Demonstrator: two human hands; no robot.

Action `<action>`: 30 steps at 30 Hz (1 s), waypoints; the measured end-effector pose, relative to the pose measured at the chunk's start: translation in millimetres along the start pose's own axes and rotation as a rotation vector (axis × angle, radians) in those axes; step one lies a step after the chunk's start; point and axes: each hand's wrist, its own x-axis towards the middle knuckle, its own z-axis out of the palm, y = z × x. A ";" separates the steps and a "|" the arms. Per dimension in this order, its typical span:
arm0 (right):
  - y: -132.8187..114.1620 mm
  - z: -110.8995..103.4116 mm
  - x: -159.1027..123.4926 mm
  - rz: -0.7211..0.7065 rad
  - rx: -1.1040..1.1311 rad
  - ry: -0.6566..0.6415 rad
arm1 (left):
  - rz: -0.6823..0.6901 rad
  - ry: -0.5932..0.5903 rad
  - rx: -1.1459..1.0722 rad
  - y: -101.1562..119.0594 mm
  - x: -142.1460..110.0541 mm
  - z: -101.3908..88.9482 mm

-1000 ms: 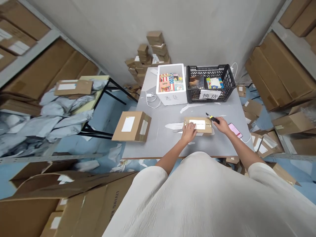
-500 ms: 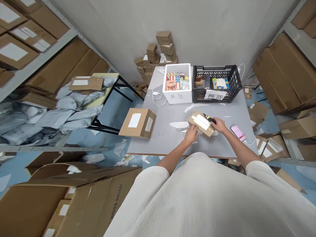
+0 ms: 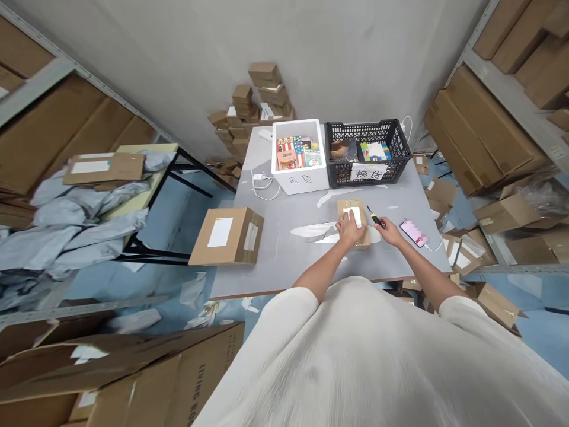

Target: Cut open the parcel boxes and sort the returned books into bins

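Observation:
A small cardboard box (image 3: 365, 238) with a white label lies on the grey table, its long side pointing away from me. My left hand (image 3: 349, 228) grips it from above, fingers over the label. In my right hand (image 3: 388, 230) is a black and yellow utility knife (image 3: 377, 221), its blade out and pointing away, just right of the box. A phone (image 3: 413, 233) with a pink screen lies right of that hand, on a white cable. White paper scraps (image 3: 306, 231) lie left of the box.
A larger cardboard box (image 3: 208, 252) sits at the table's left edge. Behind are a white foam bin (image 3: 299, 181) and a black crate (image 3: 331, 160), both holding books. Grey parcels (image 3: 104, 234) cover a side table at left. Cartons (image 3: 489, 127) crowd the right shelf and floor.
The small box has turned from lying crosswise to pointing away from me. My left hand has shifted onto its top. The knife stays in my right hand, now just beside the box.

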 end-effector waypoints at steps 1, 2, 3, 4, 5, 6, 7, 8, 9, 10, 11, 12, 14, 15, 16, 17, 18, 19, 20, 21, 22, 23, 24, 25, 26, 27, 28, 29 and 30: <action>0.0 -1.7 1.4 0.005 0.009 0.013 | -0.021 -0.004 0.009 9.3 -0.2 5.0; 0.1 -2.9 2.5 0.010 0.016 0.022 | -0.037 -0.017 0.021 16.7 -0.5 9.4; 0.4 -3.6 3.2 0.017 0.020 0.027 | -0.032 -0.032 0.034 21.8 -1.0 12.9; 1.1 -4.2 3.6 0.024 0.023 0.027 | -0.011 -0.047 0.046 24.2 -1.5 15.1; 2.0 -4.7 3.7 0.031 0.025 0.027 | 0.019 -0.068 0.060 23.8 -2.1 16.1; 3.2 -5.2 3.7 0.036 0.030 0.029 | 0.060 -0.091 0.076 20.7 -2.7 15.8; 4.5 -5.8 3.6 0.040 0.039 0.033 | 0.108 -0.114 0.094 15.3 -3.1 14.2; 5.8 -6.5 3.6 0.047 0.054 0.038 | 0.160 -0.139 0.115 8.2 -3.5 11.5; 7.0 -6.9 3.8 0.060 0.076 0.044 | 0.217 -0.158 0.139 0.0 -3.7 7.9; 7.7 -6.9 4.0 0.077 0.102 0.045 | 0.269 -0.163 0.164 -8.4 -3.8 3.8; 8.0 -6.3 4.4 0.096 0.131 0.038 | 0.329 -0.173 0.185 -16.5 -3.9 -0.7; 7.6 -4.9 4.7 0.113 0.161 0.023 | 0.375 -0.190 0.203 -23.7 -3.9 -5.3; 5.1 0.0 4.8 0.132 0.225 -0.023 | 0.435 -0.215 0.237 -34.6 -4.3 -13.6; 3.3 3.2 4.1 0.136 0.256 -0.048 | 0.454 -0.226 0.254 -37.9 -4.9 -17.0; 1.3 6.6 2.9 0.140 0.287 -0.072 | 0.464 -0.233 0.268 -40.1 -5.9 -19.8; -0.6 9.7 1.0 0.147 0.319 -0.097 | 0.466 -0.235 0.281 -41.2 -7.3 -21.9; -2.3 12.2 -1.4 0.158 0.353 -0.125 | 0.460 -0.233 0.291 -41.5 -9.1 -23.2; -3.5 13.8 -4.3 0.174 0.386 -0.159 | 0.450 -0.227 0.296 -41.1 -11.3 -23.8; -4.0 14.2 -7.5 0.192 0.417 -0.199 | 0.443 -0.218 0.298 -40.3 -13.8 -23.8; -3.9 13.4 -10.5 0.208 0.444 -0.241 | 0.444 -0.210 0.298 -39.2 -16.4 -23.3; -3.0 11.3 -13.3 0.219 0.459 -0.281 | 0.456 -0.204 0.298 -37.9 -18.8 -22.5; -1.4 7.8 -15.4 0.223 0.458 -0.311 | 0.476 -0.200 0.299 -36.6 -20.8 -21.3; 0.8 3.3 -16.7 0.218 0.440 -0.329 | 0.498 -0.200 0.301 -35.4 -22.4 -20.0; 3.5 -2.3 -17.3 0.205 0.405 -0.332 | 0.516 -0.202 0.306 -34.1 -23.3 -18.7; 6.6 -8.5 -17.1 0.189 0.357 -0.324 | 0.529 -0.205 0.311 -33.0 -23.6 -17.3; 9.7 -15.1 -16.5 0.171 0.299 -0.311 | 0.536 -0.209 0.316 -32.1 -23.4 -15.9; 12.7 -21.8 -15.5 0.157 0.243 -0.302 | 0.537 -0.212 0.319 -31.3 -22.8 -14.5; 15.5 -28.2 -14.6 0.141 0.199 -0.299 | 0.535 -0.214 0.319 -30.7 -22.0 -13.1; 17.7 -34.1 -13.8 0.125 0.162 -0.302 | 0.530 -0.212 0.316 -30.3 -21.3 -11.7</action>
